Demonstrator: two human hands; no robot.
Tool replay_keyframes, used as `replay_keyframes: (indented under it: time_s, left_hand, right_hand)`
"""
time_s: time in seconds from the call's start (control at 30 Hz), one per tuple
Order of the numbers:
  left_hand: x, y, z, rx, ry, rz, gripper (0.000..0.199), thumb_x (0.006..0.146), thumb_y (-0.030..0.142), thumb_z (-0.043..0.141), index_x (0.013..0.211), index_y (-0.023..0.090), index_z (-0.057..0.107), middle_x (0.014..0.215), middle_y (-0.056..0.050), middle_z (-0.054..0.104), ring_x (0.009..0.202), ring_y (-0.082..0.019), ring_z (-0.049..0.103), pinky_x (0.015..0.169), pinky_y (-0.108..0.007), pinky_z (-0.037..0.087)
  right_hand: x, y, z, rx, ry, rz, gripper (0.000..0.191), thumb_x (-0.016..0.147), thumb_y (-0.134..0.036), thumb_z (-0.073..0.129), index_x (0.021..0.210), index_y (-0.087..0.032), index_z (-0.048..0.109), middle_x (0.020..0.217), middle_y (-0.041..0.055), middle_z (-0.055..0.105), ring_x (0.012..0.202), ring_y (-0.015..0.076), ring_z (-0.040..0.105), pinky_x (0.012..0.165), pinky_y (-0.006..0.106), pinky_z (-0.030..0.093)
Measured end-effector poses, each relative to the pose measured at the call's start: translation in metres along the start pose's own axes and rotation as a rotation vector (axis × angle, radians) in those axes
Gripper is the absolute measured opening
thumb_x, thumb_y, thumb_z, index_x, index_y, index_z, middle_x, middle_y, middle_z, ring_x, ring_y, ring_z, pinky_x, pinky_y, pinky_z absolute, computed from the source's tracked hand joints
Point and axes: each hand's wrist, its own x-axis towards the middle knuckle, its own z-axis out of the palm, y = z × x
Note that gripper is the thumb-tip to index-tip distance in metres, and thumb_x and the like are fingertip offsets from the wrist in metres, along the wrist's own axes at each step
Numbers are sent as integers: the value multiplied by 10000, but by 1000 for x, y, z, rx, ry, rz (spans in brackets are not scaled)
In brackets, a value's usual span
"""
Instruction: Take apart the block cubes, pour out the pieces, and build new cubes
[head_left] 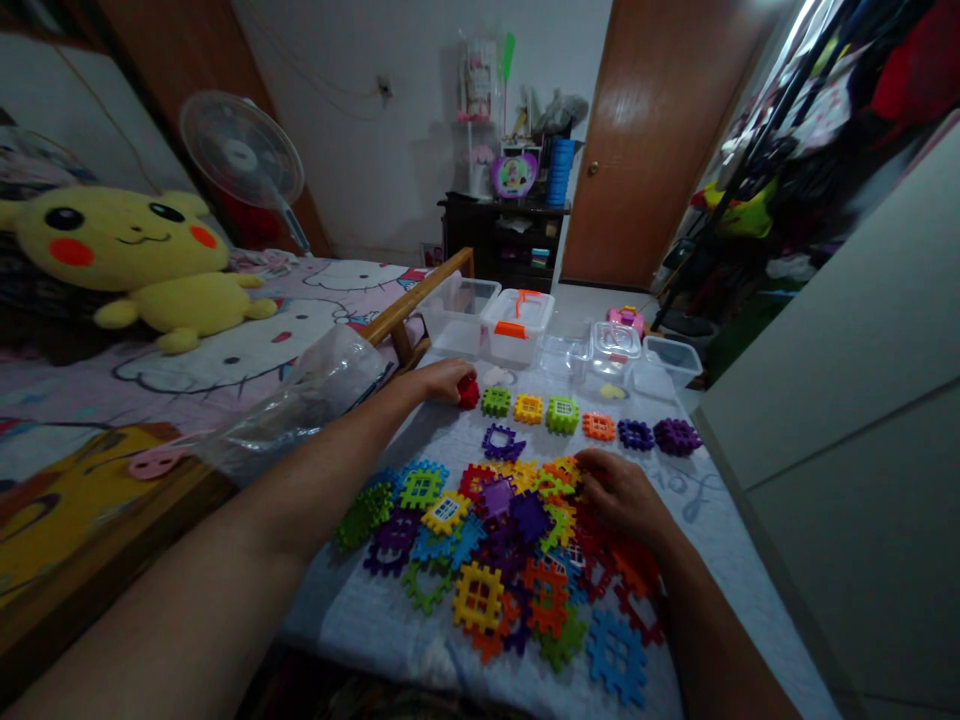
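At the far left end of a row of small block stacks, my left hand [447, 381] has its fingers closed around red interlocking building blocks [469, 392]. To their right run green blocks [496, 402], yellow blocks [528, 408], lime-green window blocks [562, 414], orange blocks [598, 426] and dark purple blocks [636, 434]. Nearer me lies a loose, mixed pile of notched square blocks [478, 597]. My right hand [619, 490] rests at the pile's right side with curled fingers beside a yellow-orange block [564, 468]; what its fingertips hold is hidden.
Clear plastic boxes [459, 312], one with an orange-handled lid [519, 312], stand along the table's far edge. A bed with a wooden rail [420, 300], a plastic bag [300, 400] and a yellow plush toy [172, 270] is on the left. A white cabinet [847, 400] borders the right.
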Motion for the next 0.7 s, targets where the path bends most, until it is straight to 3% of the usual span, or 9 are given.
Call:
replay_keyframes:
  time_s: [0.27,0.37,0.47,0.57,0.63,0.7]
  left_hand:
    - [-3,7,-1,-35,-15,-34,486,624,141,722,1101,194,642,1107,-55,692,940,-210,594,805,-260,464]
    - [-6,9,1,-73,16,-45,526,629,89,729,1136,166,612,1132,-61,684,960,-206,570,843,-260,450]
    - [-10,11,0,-46,84,-27,672,605,74,752,1247,123,558,1263,-114,619,1106,-258,540,978,-322,409]
    - [-22,22,-6,0,164,-17,798,604,134,780,1348,147,492,1437,-151,476,1317,-341,410,1110,-408,308]
    - [-35,36,-9,-10,221,34,731,662,145,741,1350,160,495,1451,-150,457,1359,-339,376,1136,-420,284]
    - [-49,54,-7,-55,249,155,561,734,122,666,1282,161,550,1349,-135,549,1292,-289,463,1107,-384,335]
  right_hand:
    - [0,-2,-2,-12,-24,2,253,813,-240,462,961,-183,658,893,73,702,846,223,639,769,342,462]
    - [0,-2,-2,-8,-14,-1,263,810,-236,463,978,-180,657,901,76,701,856,225,638,776,346,462]
    - [0,-1,-2,-10,-9,1,264,810,-234,465,984,-188,658,899,71,701,852,222,636,773,346,462]
    - [-1,0,-1,-15,-6,3,257,810,-234,467,974,-193,661,890,66,700,842,219,634,763,341,463]
    - [-1,0,-1,-15,-3,2,266,808,-235,472,986,-187,664,906,72,704,850,220,635,766,339,466]
    - [-1,-1,-2,-23,-7,1,276,805,-236,476,995,-181,669,915,76,707,850,220,635,765,338,467]
